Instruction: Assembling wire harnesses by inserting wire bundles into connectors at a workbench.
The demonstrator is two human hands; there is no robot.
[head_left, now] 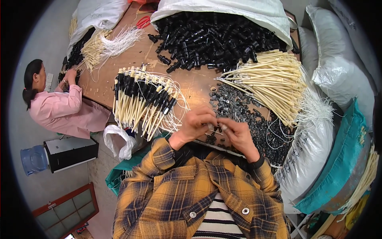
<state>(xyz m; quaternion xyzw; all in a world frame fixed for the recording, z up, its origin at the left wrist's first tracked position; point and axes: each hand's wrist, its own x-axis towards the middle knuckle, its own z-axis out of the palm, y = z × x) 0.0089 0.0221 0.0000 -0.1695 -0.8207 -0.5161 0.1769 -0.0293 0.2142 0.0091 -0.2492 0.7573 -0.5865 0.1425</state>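
My left hand [196, 124] and my right hand [238, 137] meet over the near edge of the table, fingertips pinched close together. Something thin and pale shows between them, too small to make out. Beneath and beyond my right hand spread many small black plastic pieces [260, 126]. To the left of my hands lies a bundle of cream rods with black sleeves [145, 97] and white strings. A larger pile of cream rods [266, 81], with white strings at one end, lies at the right beyond my right hand.
Black plastic fittings [211, 40] spill from a white sack [227, 8] at the back. Red-handled scissors [143, 22] lie at the far left, near more rods [93, 49]. Another person [59, 101] works at the left edge. Full white sacks [338, 59] and a teal sack [332, 167] crowd the right.
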